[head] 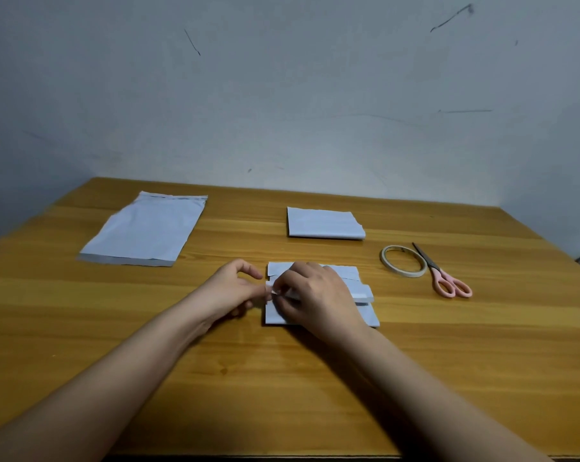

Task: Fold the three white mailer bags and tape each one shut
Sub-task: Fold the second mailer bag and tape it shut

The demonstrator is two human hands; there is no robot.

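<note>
A folded white mailer bag (362, 288) lies at the table's middle, its flaps partly sprung up. My right hand (312, 295) rests over it, and my left hand (228, 288) sits at its left edge. Both hands pinch a small piece of tape (271, 291) between fingertips, just above the bag's left side. A second mailer bag (323, 223), folded, lies further back. A third bag (145, 228) lies flat and unfolded at the back left. A roll of tape (403, 261) sits to the right of the middle bag.
Pink-handled scissors (443, 273) lie beside the tape roll on the right. The wooden table (282, 378) ends at a grey wall behind and at its near edge at the bottom of the view.
</note>
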